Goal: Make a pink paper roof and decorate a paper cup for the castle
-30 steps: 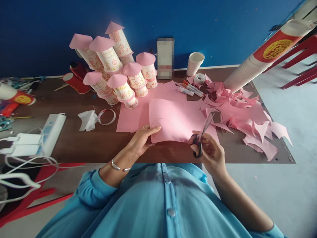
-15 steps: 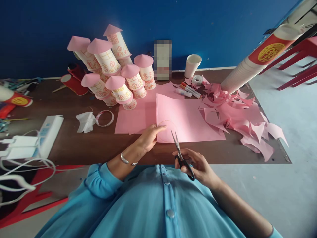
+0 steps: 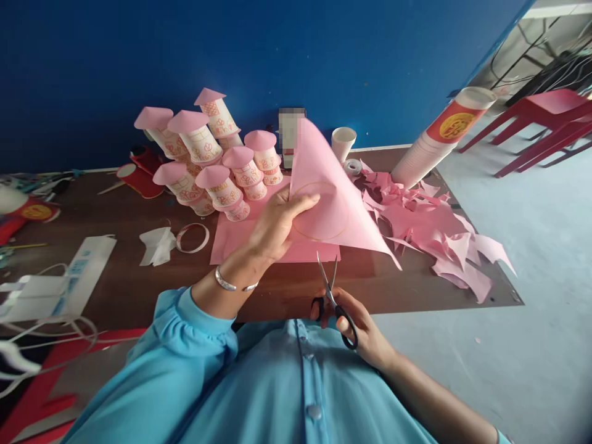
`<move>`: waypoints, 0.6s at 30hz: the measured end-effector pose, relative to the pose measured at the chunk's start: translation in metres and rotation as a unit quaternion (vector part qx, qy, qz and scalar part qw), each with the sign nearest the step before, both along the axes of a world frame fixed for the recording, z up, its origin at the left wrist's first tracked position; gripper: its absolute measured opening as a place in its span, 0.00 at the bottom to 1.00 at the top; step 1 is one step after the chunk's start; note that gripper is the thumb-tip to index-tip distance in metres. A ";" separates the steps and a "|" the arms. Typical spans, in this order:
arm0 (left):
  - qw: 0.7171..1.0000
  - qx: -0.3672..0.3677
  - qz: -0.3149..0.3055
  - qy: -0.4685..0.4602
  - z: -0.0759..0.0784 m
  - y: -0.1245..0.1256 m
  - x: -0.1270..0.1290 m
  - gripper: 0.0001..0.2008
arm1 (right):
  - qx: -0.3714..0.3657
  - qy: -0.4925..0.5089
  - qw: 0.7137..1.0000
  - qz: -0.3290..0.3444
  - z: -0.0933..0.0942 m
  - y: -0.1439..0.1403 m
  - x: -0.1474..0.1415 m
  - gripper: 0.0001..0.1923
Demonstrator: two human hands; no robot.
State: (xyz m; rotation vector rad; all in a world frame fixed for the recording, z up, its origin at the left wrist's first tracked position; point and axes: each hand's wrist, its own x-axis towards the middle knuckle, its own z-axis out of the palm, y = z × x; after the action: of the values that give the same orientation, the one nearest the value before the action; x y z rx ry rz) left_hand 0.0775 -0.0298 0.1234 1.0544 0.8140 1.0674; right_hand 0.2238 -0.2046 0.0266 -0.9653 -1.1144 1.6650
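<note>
Over table (image 3: 115, 271), left hand (image 3: 272, 225) pinches paper (image 3: 333, 191) (lifted).

L hand (image 3: 276, 229) grips pink sheet (image 3: 326, 197) w/ drawn circle, lifted off table (image 3: 139, 283), tilted | R hand (image 3: 358, 324) holds scissors (image 3: 333, 298), blades apart, tips up, just below sheet | more pink sheets (image 3: 240, 237) flat on table | pink scraps (image 3: 435, 231) at right | pink-roofed cup towers (image 3: 208, 160) by blue wall (image 3: 231, 49) | cup stack (image 3: 437, 139) lying far right
</note>
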 end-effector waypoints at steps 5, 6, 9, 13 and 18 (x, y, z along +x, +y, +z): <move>0.986 0.119 0.103 -0.049 0.015 -0.009 0.003 0.14 | 0.030 -0.005 0.997 -0.071 0.003 0.003 -0.001 0.32; 0.985 0.124 0.111 -0.046 0.010 -0.011 0.003 0.15 | 0.030 -0.006 0.996 -0.081 0.003 0.004 -0.002 0.32; 0.991 0.061 0.118 -0.027 -0.015 -0.021 0.001 0.16 | 0.017 -0.008 0.995 -0.098 0.005 0.005 -0.005 0.33; 0.995 -0.063 0.079 0.006 -0.051 -0.045 -0.007 0.14 | -0.009 -0.006 0.997 -0.076 0.005 0.000 -0.007 0.32; 0.986 -0.125 0.107 0.031 -0.073 -0.059 -0.019 0.14 | -0.054 -0.040 0.997 -0.047 0.002 -0.009 -0.004 0.32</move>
State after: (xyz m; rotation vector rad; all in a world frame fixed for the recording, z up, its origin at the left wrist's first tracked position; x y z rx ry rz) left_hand 0.0588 -0.0893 0.0499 0.8028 1.1011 1.0825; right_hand 0.2193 -0.2139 0.0284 -1.1442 -1.0229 1.6374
